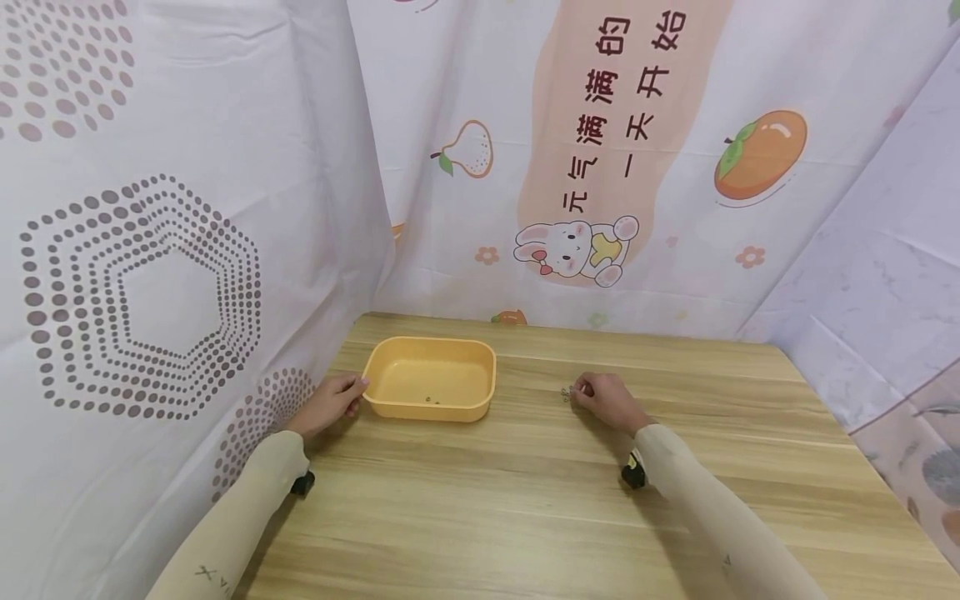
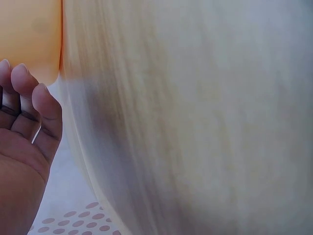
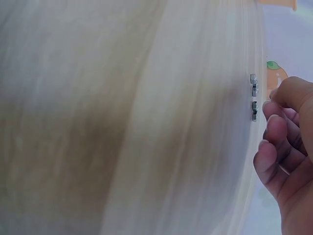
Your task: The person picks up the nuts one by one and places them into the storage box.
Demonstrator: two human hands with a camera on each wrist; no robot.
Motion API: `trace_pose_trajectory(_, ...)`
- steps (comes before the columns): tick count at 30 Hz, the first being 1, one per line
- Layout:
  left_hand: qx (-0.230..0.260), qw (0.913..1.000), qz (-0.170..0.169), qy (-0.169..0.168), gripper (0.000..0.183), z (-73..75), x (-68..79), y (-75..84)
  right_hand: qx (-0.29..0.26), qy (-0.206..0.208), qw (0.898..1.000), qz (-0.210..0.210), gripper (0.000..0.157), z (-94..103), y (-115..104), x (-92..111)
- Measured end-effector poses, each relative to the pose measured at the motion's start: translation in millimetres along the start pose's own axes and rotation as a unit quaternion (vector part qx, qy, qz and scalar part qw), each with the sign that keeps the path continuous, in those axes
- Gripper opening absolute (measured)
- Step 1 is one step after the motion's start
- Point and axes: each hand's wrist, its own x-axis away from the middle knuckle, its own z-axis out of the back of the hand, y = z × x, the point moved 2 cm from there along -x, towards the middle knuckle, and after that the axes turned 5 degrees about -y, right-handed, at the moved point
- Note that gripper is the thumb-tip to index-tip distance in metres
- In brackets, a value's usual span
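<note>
A yellow plastic basin [image 1: 431, 412] stands on the wooden table, with a few tiny metal pieces [image 1: 430, 401] on its floor. My left hand [image 1: 335, 402] grips the basin's left rim. In the left wrist view, several curled fingers [image 2: 47, 105] show beside the basin's wall, while the thumb is out of sight. Right of the basin, my right hand [image 1: 607, 400] is low over the table, thumb and index fingertips together on what looks like a small metal nut, mostly hidden. Several small silvery nuts [image 3: 254, 92] lie on the table just beside those fingertips.
The wood-grain table [image 1: 480, 517] reaches to a printed cloth curtain [image 1: 450, 275] behind it. Another patterned cloth [image 1: 300, 250] hangs close along the left side, near my left forearm. Pale cloth [image 1: 862, 292] hangs on the right too.
</note>
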Motion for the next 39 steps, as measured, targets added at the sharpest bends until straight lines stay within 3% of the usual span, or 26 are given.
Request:
trace_pose_trajectory(10,-0.008,0.9999,-0.008,0.002,0.041,0.4,-1.6,3.2,-0.005,0.008,1.000,0.001,0.007,2.1,-6.3,-2.7)
trace_pose_trajectory(25,-0.015,0.9997,0.018,0.000,0.039,-0.8,1.5,4.0,-0.021,-0.011,1.000,-0.009,0.009,0.9,-17.6,-5.2)
trace_pose_trajectory(39,-0.005,0.9999,0.004,-0.014,0.041,-0.6,2.6,8.6,-0.035,-0.008,0.999,0.008,0.008,3.6,-26.4,-7.1)
